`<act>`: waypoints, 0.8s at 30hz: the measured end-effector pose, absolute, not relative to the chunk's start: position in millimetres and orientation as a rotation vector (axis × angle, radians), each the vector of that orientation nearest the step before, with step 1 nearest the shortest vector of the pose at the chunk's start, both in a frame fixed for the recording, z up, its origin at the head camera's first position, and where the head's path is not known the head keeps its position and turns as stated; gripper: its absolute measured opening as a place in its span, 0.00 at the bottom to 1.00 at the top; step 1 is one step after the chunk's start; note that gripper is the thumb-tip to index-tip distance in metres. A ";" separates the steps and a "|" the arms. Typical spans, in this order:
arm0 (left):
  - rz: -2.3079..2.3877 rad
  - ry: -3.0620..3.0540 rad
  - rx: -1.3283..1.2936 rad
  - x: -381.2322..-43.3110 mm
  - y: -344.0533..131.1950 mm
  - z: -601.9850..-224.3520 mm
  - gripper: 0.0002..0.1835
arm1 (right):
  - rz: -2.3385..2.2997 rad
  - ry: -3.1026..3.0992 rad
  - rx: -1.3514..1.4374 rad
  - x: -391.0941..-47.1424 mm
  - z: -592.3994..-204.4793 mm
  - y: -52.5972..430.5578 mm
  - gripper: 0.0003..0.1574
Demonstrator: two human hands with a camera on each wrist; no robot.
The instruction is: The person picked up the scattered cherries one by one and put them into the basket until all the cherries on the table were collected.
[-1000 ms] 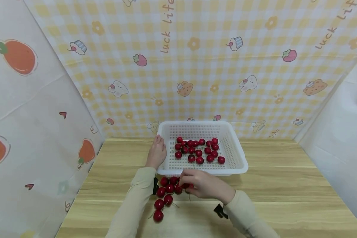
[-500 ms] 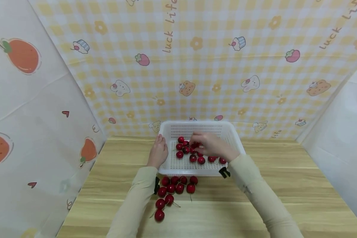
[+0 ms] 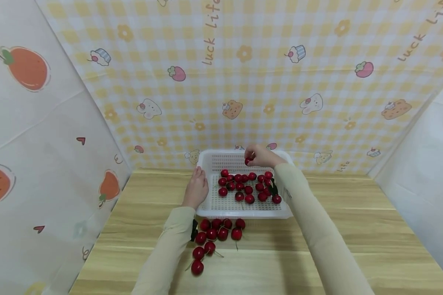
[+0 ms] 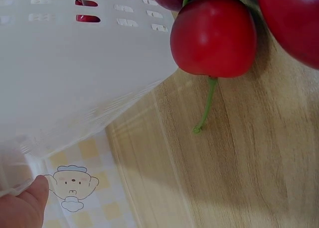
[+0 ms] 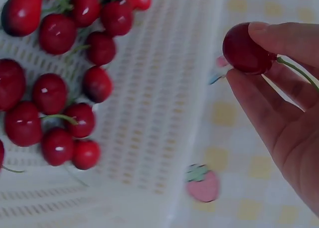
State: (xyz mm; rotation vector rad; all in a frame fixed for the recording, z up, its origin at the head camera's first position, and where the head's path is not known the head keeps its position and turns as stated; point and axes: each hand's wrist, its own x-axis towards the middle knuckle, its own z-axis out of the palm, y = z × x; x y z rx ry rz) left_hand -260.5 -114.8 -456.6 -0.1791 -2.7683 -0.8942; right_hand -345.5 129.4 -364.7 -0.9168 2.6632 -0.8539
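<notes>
My right hand (image 3: pixel 261 156) pinches a dark red cherry (image 5: pixel 245 50) between thumb and fingers, its green stem trailing toward the palm. In the head view this hand is raised over the far rim of a white perforated plastic basket (image 3: pixel 225 214). My left hand (image 3: pixel 195 191) holds the basket's left rim, one finger (image 4: pixel 31 200) showing there in the left wrist view. Inside the basket several red cherries (image 3: pixel 239 196) lie spread over the bottom. In front of it, a cluster of cherries (image 3: pixel 211 234) with stems sits on the wooden table.
The wooden table (image 3: pixel 354 237) meets a yellow checked cloth (image 3: pixel 251 82) just behind the basket. White printed cloth (image 3: pixel 59 123) stands along the left side, with more white cloth (image 3: pixel 428 135) on the right. A black clip (image 3: pixel 272 187) hangs at my right wrist.
My right hand went from the table cherries to over the middle of the basket, then on to its far rim with a cherry in it. The left hand stayed at the left rim.
</notes>
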 end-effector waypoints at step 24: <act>-0.914 -2.765 -0.149 -260.5 -114.3 -456.6 0.21 | -0.734 2.602 -0.378 -369.5 -419.3 133.1 0.10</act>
